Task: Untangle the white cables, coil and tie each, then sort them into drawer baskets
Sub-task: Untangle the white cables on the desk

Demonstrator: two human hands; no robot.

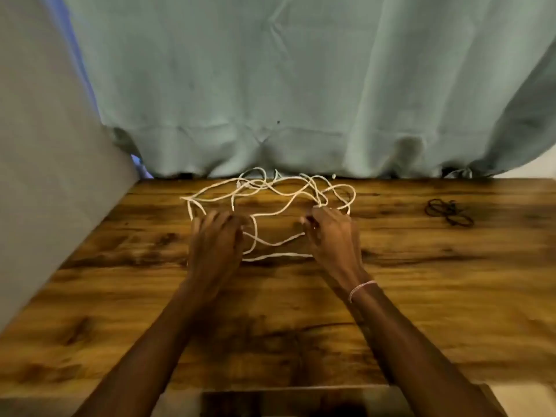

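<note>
Two hands work at a loose tangle of white cables (279,194) lying at the far middle of a wooden table (421,281), just before a curtain (270,85). The left hand (215,242) lies palm-down over the left loops, fingers bent; whether it grips a strand cannot be told. The right hand (331,233) pinches a strand at the tangle's right side. Black ties (448,212) lie well apart, to the right.

Dim warm light, soft overall blur, wide-angle edge bending.
</note>
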